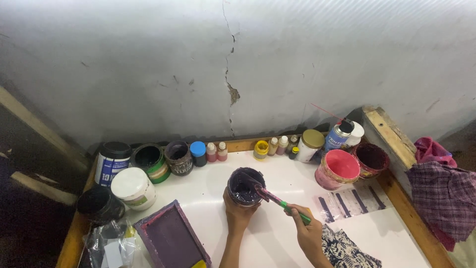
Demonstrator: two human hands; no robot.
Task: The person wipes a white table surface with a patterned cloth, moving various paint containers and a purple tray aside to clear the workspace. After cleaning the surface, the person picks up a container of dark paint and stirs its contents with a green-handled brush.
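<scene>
My left hand grips a small round tub of dark purple paint from below, holding it over the white tabletop. My right hand holds a green-handled spatula whose purple-smeared blade dips into the tub. A small wooden-framed screen, stained purple, lies at the front left of the tub.
Jars, tubs and small bottles line the back edge: a white-lidded jar, a black tub, a pink-filled pot, a dark red pot, a spray can. Striped paper, patterned cloth, plaid cloth lie right.
</scene>
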